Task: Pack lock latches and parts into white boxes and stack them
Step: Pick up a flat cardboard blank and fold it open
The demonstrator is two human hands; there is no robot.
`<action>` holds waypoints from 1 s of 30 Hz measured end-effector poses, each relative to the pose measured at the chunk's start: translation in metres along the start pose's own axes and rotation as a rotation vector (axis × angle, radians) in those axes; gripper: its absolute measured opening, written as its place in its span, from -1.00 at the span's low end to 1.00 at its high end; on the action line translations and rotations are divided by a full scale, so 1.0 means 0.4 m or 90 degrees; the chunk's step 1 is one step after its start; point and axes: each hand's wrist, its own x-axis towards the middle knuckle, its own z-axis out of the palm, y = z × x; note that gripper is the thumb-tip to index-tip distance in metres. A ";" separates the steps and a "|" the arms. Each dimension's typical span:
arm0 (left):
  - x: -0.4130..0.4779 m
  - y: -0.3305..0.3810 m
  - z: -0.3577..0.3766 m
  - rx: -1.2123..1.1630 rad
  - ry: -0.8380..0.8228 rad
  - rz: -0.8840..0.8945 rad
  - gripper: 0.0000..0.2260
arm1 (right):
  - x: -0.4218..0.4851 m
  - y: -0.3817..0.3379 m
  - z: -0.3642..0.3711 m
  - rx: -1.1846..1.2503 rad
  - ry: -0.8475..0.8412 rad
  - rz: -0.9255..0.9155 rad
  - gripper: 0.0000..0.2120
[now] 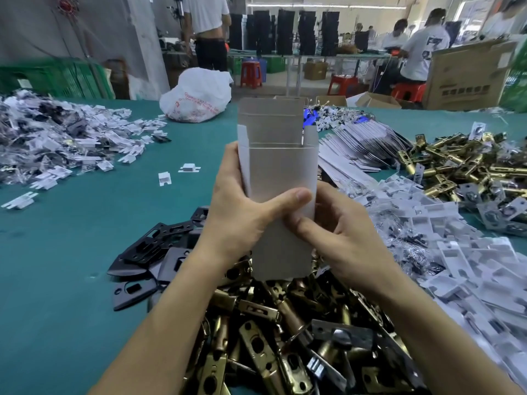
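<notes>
An unfolded white box (281, 166) stands upright in front of me, its top flaps open and pointing away. My left hand (242, 212) grips its left side, thumb laid across the front panel. My right hand (339, 232) grips the right side, thumb pressed on the front near the lower middle. Below my hands lies a heap of brass lock latches (273, 337). Black strike plates (151, 252) lie to the left of that heap.
Flat white box blanks (356, 149) are stacked right of centre, with more brass latches (456, 169) behind and white plastic inserts (470, 269) at right. Bagged small parts (57, 138) pile at left on the green table (71, 280). A white plastic bag (196, 95) sits at the far edge. People work in the background.
</notes>
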 end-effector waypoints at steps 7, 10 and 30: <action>-0.003 -0.001 -0.005 0.076 -0.036 0.107 -0.06 | 0.005 -0.005 -0.005 0.055 0.019 -0.091 -0.22; -0.001 0.009 -0.005 0.073 -0.061 0.138 -0.26 | 0.009 -0.013 -0.025 0.069 0.021 -0.103 -0.25; -0.003 0.019 0.003 0.131 -0.056 0.174 -0.54 | 0.005 -0.050 -0.076 0.091 0.013 -0.044 -0.88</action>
